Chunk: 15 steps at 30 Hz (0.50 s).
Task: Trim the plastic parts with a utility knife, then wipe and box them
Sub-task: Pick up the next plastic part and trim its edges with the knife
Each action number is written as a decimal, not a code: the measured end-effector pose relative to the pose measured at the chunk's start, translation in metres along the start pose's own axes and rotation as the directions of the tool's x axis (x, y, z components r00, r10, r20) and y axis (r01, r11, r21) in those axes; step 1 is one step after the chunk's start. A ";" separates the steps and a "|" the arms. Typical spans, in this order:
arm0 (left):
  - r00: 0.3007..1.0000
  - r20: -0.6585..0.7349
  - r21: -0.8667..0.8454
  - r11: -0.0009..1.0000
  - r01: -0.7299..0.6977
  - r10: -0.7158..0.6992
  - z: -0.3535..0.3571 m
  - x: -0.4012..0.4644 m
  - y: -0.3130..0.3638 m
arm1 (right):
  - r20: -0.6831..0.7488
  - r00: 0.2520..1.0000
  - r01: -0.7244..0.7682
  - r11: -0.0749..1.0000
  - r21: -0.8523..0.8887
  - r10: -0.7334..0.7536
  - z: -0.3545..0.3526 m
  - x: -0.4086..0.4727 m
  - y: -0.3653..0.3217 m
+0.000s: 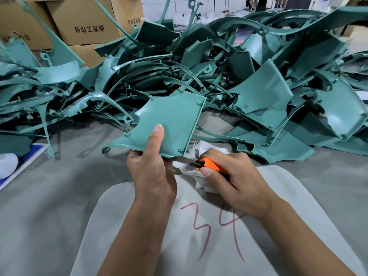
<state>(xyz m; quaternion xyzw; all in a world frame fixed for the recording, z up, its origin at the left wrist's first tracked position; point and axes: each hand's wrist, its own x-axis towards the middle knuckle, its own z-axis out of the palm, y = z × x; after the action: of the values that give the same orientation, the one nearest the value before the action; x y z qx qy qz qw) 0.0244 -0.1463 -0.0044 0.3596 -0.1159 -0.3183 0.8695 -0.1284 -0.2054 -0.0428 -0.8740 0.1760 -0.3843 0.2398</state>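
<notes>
Left hand [151, 172] grips the teal part [171, 124] at frame centre, right hand [229, 176] grasps the knife [209, 166] plus a rag [201, 152], blade at the part's lower edge; best a shallow stroke away from the left fingers.

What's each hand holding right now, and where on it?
Left hand grips the teal plastic part at its lower edge. Right hand grips the orange utility knife by its handle, with a white cloth.

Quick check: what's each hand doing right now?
Left hand: grips the teal plastic part.
Right hand: holds the orange utility knife and a white rag.
</notes>
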 end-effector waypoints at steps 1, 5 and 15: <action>1.000 -0.002 -0.005 1.000 -0.001 0.001 0.001 0.000 0.000 | -0.020 1.000 0.005 1.000 0.021 -0.005 -0.001 0.000 0.001; 1.000 0.015 0.007 1.000 -0.002 0.002 -0.001 0.001 0.000 | -0.074 0.997 -0.001 1.000 0.011 0.002 -0.002 0.000 0.004; 0.977 0.211 0.107 0.994 -0.037 0.013 -0.006 0.004 0.006 | -0.513 0.815 -0.345 0.937 -0.059 0.268 -0.019 0.002 0.023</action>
<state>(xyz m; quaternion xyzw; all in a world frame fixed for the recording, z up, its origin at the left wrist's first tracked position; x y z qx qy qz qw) 0.0332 -0.1421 -0.0045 0.3701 -0.2291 -0.3366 0.8350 -0.1443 -0.2310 -0.0434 -0.7207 0.3987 -0.5382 0.1790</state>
